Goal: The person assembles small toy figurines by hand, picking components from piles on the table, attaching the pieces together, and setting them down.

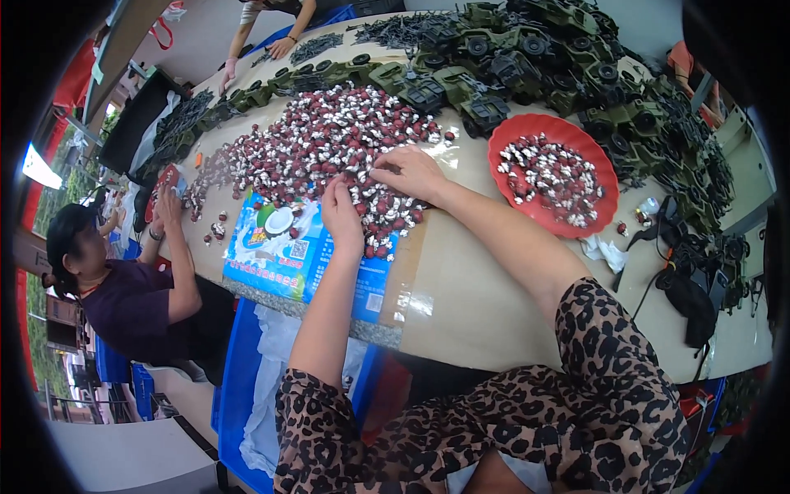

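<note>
A wide heap of small red-and-white pieces [304,136], round and glossy, spreads across the table in front of me. My left hand [341,216] is at the heap's near edge, with its fingers drawn together. Just to its right, my right hand [411,174] lies over the pieces, with thumb and fingers curled into a pinch. Whatever either hand holds is too small or hidden to make out. Under the near edge of the heap lies a blue printed sheet [271,259] with a picture of a coconut. To the right stands a red scalloped bowl [607,198], partly filled with the same pieces.
Green toy military vehicles [510,74] pile up along the far and right sides. A black bag with straps [691,305] lies at the right. A co-worker [123,288] works at the left; another person's hand [281,48] reaches in from beyond. A blue crate [239,370] stands below the table edge.
</note>
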The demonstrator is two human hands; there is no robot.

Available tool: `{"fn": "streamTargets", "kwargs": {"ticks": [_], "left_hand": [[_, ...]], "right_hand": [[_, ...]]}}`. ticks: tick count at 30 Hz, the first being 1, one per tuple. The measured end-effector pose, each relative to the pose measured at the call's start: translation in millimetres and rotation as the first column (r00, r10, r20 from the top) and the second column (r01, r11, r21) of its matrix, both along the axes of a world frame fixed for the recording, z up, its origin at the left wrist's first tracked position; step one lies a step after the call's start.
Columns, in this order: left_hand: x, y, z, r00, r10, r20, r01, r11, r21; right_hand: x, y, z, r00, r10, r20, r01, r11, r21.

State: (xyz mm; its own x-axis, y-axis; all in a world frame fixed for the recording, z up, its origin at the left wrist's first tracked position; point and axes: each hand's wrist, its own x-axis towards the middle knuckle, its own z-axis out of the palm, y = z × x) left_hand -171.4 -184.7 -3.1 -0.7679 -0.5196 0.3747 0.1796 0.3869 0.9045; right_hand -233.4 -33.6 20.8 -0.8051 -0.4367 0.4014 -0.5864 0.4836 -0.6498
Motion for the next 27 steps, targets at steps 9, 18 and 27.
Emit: {"fn": "streamTargets", "kwargs": {"ticks": [9, 18, 27], "left_hand": [[16, 67, 2, 0.997, -0.06, 0.046, 0.061, 0.998, -0.028], [46, 126, 9, 0.992, -0.124, 0.016, 0.124, 0.992, 0.023], [63, 140, 11, 0.992, -0.12, 0.029, 0.122, 0.992, -0.04]], "right_hand": [[24, 40, -2, 0.962, 0.038, 0.271, 0.009, 0.985, -0.171], [56, 88, -7, 0.986, -0.043, 0.164, 0.064, 0.989, -0.131], [91, 106, 10, 0.974, -0.094, 0.208, 0.115, 0.989, -0.093]]}}
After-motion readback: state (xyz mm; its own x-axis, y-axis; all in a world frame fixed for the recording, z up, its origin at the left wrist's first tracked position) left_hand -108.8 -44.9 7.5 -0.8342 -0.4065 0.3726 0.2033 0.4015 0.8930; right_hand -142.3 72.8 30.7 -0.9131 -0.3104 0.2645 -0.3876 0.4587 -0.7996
